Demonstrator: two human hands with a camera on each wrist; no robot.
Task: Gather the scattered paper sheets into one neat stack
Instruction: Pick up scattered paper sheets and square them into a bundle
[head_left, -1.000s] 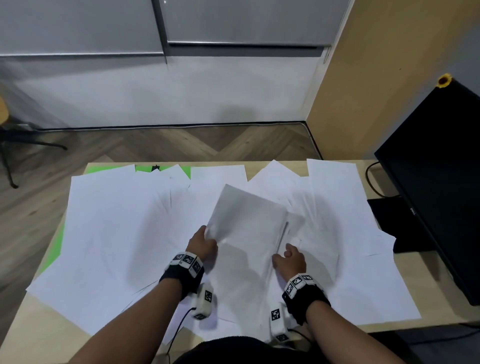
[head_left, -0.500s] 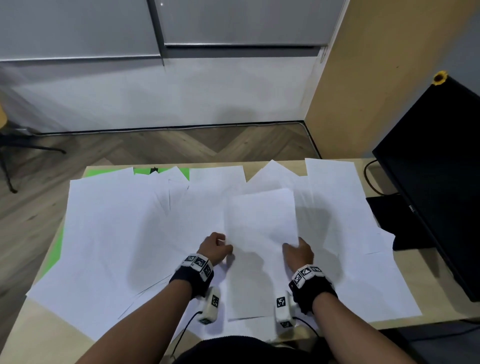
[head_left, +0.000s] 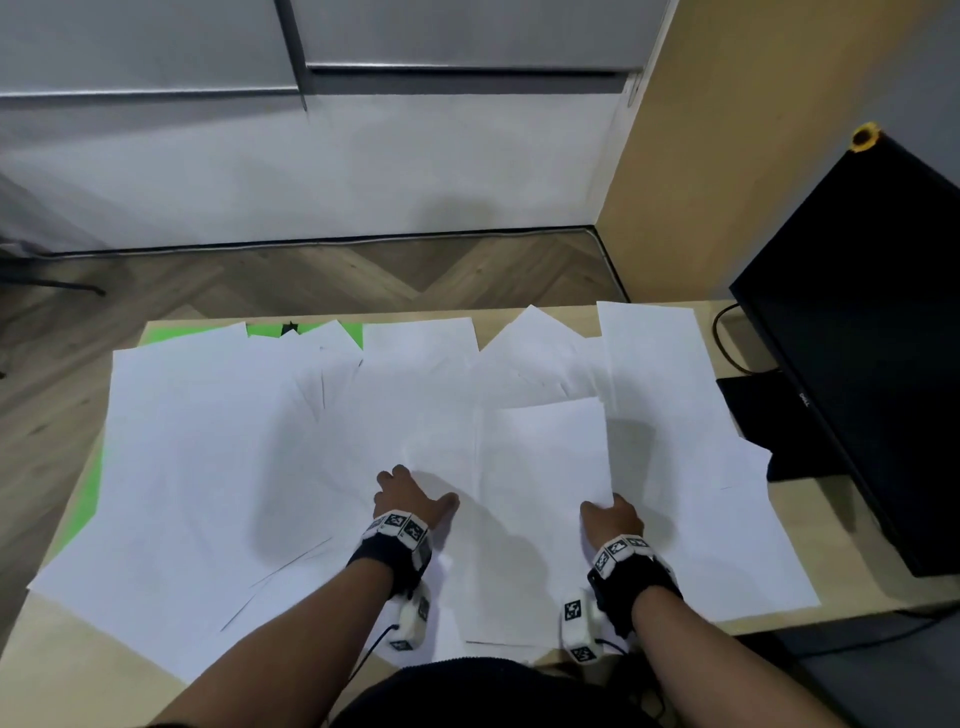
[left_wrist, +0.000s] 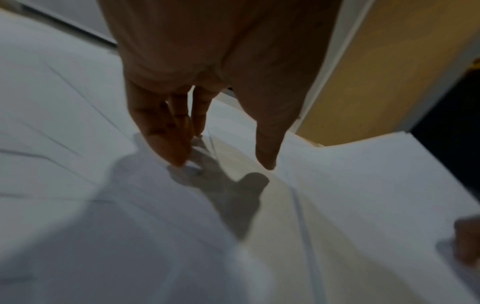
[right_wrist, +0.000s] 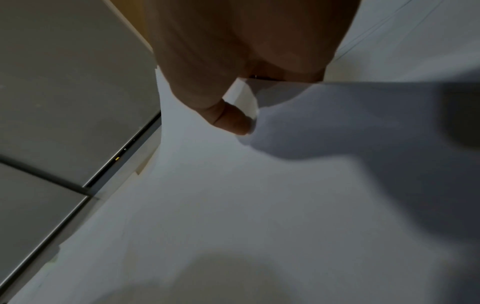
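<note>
White paper sheets (head_left: 218, 457) are lying spread across nearly the whole wooden table (head_left: 67, 670), overlapping one another at loose angles like a fan. They are plain and unmarked, with thin grey shadow lines showing where one edge is crossing another. At the far left a strip of green mat (head_left: 306, 330) is peeking out from under them, and some sheets are hanging past the near edge of the table.

One sheet (head_left: 540, 493) is sitting on top of the others in the near middle, roughly square to the person, with its right edge lifting a little and casting a dark shadow on the papers beside it. The right hand (head_left: 610, 519) is pinching this sheet at its right edge; in the right wrist view the thumb (right_wrist: 231, 119) is pressing down on top of the paper while the fingers are hidden beneath it.

The left hand (head_left: 408, 496) is held just left of that sheet, fingers straight and loosely together, thumb spread out to the side. In the left wrist view the fingertips (left_wrist: 174, 156) are pointing down at the papers, at or just above their surface, and holding nothing.

A black monitor (head_left: 872, 338) is standing at the right end of the table, with sheets reaching up to its base.
</note>
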